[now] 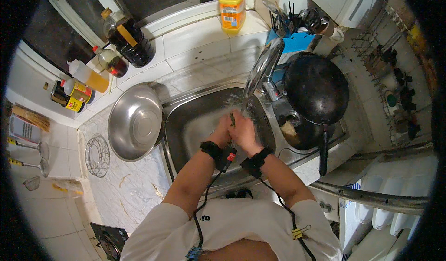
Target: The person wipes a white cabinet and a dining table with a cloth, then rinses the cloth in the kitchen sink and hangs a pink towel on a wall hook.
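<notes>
My left hand (pixel 221 132) and my right hand (pixel 244 130) are pressed together over the stainless steel sink basin (pixel 195 128). Between them shows a small dark green item (pixel 232 119); its kind is unclear and most of it is hidden by my fingers. A stream of water (pixel 244 102) runs down from the chrome faucet (pixel 263 62) beside my right hand and splashes in the basin. Black straps with cables circle both wrists.
A steel bowl (pixel 136 123) leans left of the basin. On the right, a black wok (pixel 315 88) stands over a second basin (pixel 296 135). Sauce bottles (pixel 127 38) and a yellow jug (pixel 232 10) line the ledge. A blue utensil holder (pixel 294 42) sits behind the faucet.
</notes>
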Demonstrator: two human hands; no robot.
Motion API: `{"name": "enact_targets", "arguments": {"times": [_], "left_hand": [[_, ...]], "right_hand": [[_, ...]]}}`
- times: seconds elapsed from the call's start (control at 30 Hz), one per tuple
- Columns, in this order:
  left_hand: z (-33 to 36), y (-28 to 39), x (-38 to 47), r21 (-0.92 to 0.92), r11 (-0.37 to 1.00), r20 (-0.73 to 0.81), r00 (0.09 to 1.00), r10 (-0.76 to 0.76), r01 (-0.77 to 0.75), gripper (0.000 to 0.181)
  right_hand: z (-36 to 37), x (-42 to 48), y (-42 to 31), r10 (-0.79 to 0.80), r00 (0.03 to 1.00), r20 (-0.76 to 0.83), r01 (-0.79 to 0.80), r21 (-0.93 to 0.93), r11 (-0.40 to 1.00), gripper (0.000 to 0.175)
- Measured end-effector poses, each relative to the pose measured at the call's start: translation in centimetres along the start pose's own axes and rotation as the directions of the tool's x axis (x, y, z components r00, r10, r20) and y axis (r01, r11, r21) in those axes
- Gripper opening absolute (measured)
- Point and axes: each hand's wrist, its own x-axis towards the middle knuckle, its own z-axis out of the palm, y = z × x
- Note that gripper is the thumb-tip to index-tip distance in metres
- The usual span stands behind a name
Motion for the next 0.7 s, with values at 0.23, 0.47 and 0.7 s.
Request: {"name": "enact_targets", "arguments": {"times": [0.23, 0.47, 0.7], "left_hand": [[0.9, 4.4, -3.0, 0.447, 0.894, -0.111, 0.993, 0.040, 0.014, 0.028], [-0.5, 9.7, -4.1, 0.643, 0.757, -0.167, 0.944, 0.284, -0.114, 0.027], [0.8, 6.8, -0.2, 0.598, 0.562, 0.245, 0.798, 0.551, -0.572, 0.030]], "right_hand": [[-2.3, 3.1, 5.5, 0.017, 1.000, 0.023, -0.020, 0.166, 0.986, 0.030], [-5.8, 3.0, 4.2, 0.362, 0.835, 0.415, -0.551, 0.619, 0.560, 0.039], [-2.7, 3.0, 1.2, 0.121, 0.904, 0.411, -0.381, 0.641, 0.666, 0.024]]}}
